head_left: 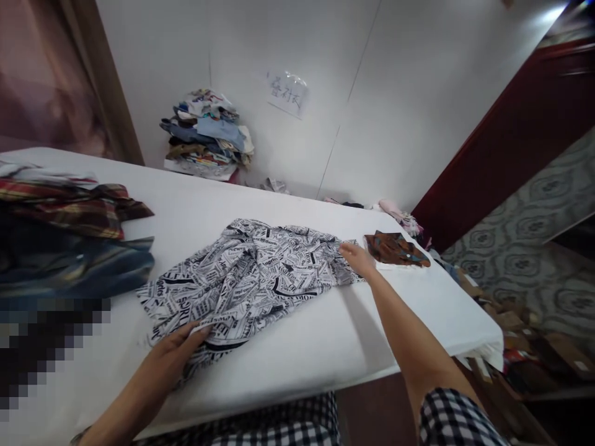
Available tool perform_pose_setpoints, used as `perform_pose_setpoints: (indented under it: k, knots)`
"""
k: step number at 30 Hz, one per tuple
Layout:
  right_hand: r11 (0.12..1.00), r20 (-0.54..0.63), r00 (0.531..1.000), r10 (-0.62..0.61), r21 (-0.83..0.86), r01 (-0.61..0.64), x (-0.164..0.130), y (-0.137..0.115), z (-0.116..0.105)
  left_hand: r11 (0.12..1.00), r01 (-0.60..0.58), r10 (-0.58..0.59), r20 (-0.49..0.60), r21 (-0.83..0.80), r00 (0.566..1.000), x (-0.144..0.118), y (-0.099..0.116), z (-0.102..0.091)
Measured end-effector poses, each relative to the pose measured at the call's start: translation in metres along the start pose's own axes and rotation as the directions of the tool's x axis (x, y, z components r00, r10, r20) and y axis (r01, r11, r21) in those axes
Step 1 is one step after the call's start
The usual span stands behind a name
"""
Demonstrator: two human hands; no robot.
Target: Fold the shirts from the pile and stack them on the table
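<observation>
The largest thing I have in view is the white wall [297, 37] at the back, w/ thin dark lines running across it. In front of it stands the table [427, 297], which has a white cover. On the R side I see a big dark red panel [502, 111], set at a slant.

Next in size is the printed garment [264, 263], b/w, w/ lettering like newspaper. It lies spread in the mid. of the table, somewhat wrinkled, near the front edge. At far L there is a heap of clothes [60, 214]: plaid in red & yellow, and dark blue cloth below; the lower part I can't see well, bc. of blocky pixels.

Behind the table, close to the wall, is a tall stack of clothes [209, 133] in mixed colours, approx. in line w/ the L half of the garment. A brown folded garment [397, 248] lies near the R end of the table, just beside the R hand. On the wall hangs a paper sheet [287, 96] w/ handwritten characters.

Smallest are the hands. The L hand [179, 347] pinches the garment's near edge b/w thumb & fingers. The R hand [357, 257] is on its R end; the fingers are partly hidden, so I can't tell how tightly they close.
</observation>
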State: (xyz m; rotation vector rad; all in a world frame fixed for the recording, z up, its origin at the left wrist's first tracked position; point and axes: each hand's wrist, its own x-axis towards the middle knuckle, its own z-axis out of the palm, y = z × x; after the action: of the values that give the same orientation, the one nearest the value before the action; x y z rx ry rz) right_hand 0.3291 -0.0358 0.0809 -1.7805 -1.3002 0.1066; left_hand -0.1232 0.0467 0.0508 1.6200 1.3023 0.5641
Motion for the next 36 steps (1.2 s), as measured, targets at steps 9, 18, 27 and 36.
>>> perform_pose_setpoints:
  k: [9,18,27,36]
  knots:
    - [0.981,0.038,0.995,0.09,-0.178,-0.082,-0.054,0.052,-0.011,1.0,-0.02,0.02,-0.031,0.006,0.999,0.001,0.011,0.001]
    - [0.982,-0.073,0.993,0.097,-0.158,-0.108,0.0,0.046,-0.019,0.991,0.061,-0.044,-0.142,0.115,0.989,0.002,0.018,-0.002]
    - [0.879,-0.04,0.99,0.135,-0.456,-0.138,0.067,0.028,0.005,0.983,0.06,-0.033,-0.154,0.171,0.988,0.025,0.032,-0.006]
    - [0.903,-0.095,0.988,0.118,-0.404,-0.147,-0.009,0.068,-0.04,0.986,0.105,-0.098,-0.057,0.13,0.994,0.007,-0.006,-0.013]
